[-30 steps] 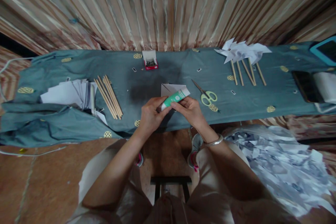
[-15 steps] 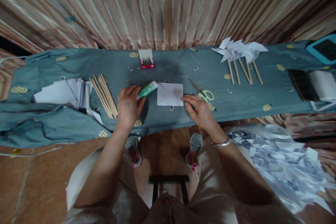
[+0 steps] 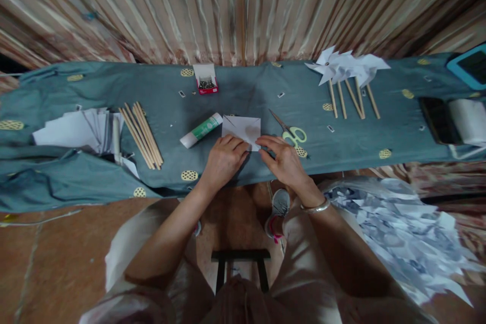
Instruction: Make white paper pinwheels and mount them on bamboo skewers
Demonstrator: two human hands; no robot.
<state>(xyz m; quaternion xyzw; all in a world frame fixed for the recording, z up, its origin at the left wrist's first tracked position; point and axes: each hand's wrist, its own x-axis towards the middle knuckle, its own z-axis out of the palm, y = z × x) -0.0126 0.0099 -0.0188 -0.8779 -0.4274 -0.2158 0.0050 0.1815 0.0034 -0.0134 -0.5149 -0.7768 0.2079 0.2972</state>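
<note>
A white square of paper (image 3: 243,125) with crease or cut lines at its upper corners lies on the cloth in front of me. My left hand (image 3: 227,161) is at its lower edge, fingers together and closed on the paper. At the lower right corner, my right hand (image 3: 283,162) pinches the paper between thumb and fingers. A green and white glue stick (image 3: 202,130) rests just left of the sheet, touching neither hand. To the right, scissors (image 3: 290,131) with pale green handles lie close to my right fingers. The paper's lower edge is partly hidden by my fingers.
Wooden sticks (image 3: 143,136) and a stack of cut paper (image 3: 74,131) lie left. A small box of metal pins (image 3: 206,83) stands behind. Finished paper pinwheels (image 3: 347,67) sit back right, near a phone (image 3: 438,120). A bag of paper pieces (image 3: 406,233) is below right.
My left hand has let go of the glue stick, which now lies on the cloth, and has moved right onto the paper. My right hand stays at the paper's right corner.
</note>
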